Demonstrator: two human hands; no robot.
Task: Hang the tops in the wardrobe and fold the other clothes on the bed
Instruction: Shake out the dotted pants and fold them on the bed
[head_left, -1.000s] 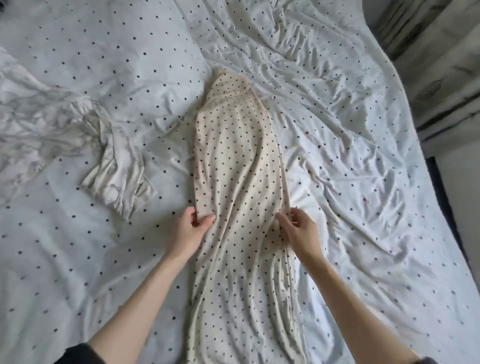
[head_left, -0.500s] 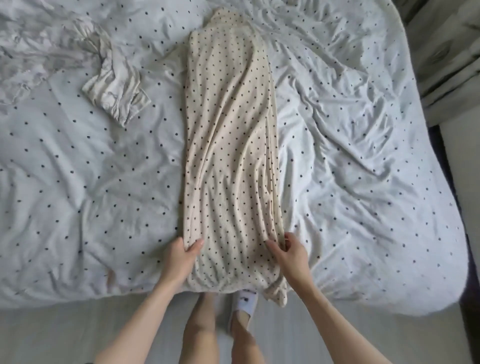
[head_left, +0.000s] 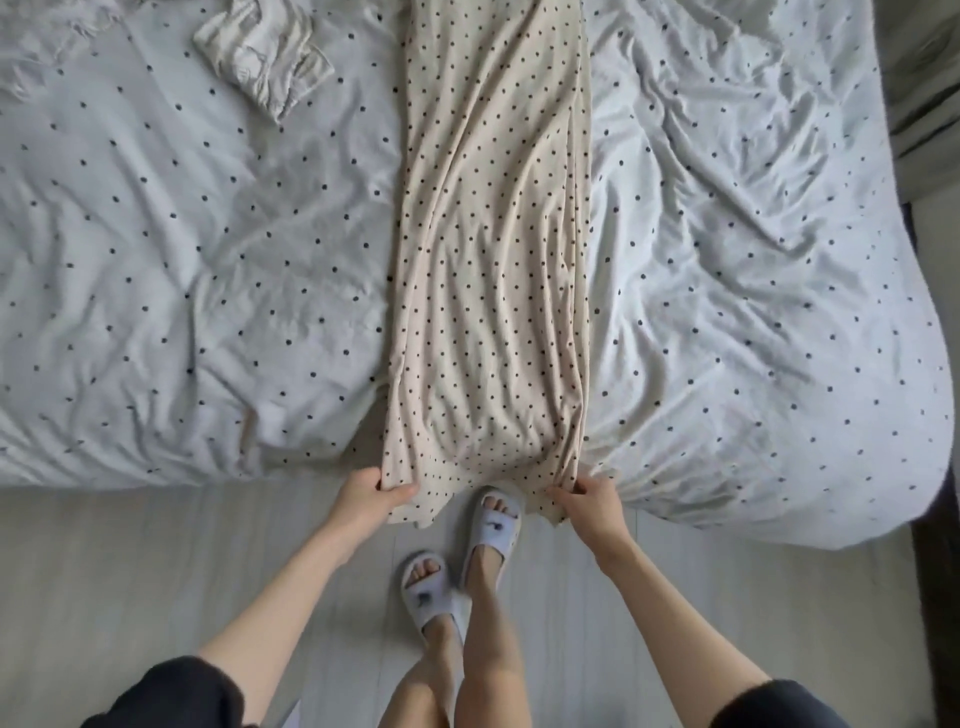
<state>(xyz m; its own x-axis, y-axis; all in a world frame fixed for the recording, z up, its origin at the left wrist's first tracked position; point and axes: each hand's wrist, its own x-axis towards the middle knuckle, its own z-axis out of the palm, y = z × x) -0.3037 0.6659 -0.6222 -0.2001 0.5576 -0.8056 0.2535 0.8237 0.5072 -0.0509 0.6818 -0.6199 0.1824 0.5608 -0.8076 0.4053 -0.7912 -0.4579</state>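
**Both hands on the hem at the bed's edge**

Bed (head_left: 182, 249): fills the upper part of my view, covered in a rumpled white sheet with sparse dark dots. Its near edge runs across in front of me and its right corner rounds off toward a dark strip of floor.

Floor (head_left: 130, 561): pale grey boards between me and the bed.

Dress (head_left: 493, 234): a long cream garment with small dark dots, folded lengthwise into 1 narrow strip. It lies down the middle of the bed, running away from me and out of the top of the view. Long soft wrinkles run along it. The hem end reaches the bed's near edge and hangs just over it.

Striped garment (head_left: 265, 57): crumpled, pale with grey stripes, on the sheet near the top left, just beside the dress but apart from it.

My left hand (head_left: 371, 499): fingers curled, pinching the left corner of the hem at the bed's edge, thumb on top of the cloth.

My right hand (head_left: 592, 501): fingers curled, pinching the right corner of the hem, knuckles up.

Slippers: 2 light open-toed ones on my feet. The right slipper (head_left: 496, 522) stands close under the hanging hem, the left slipper (head_left: 427, 587) further back.

Dark sleeves show at both lower corners.
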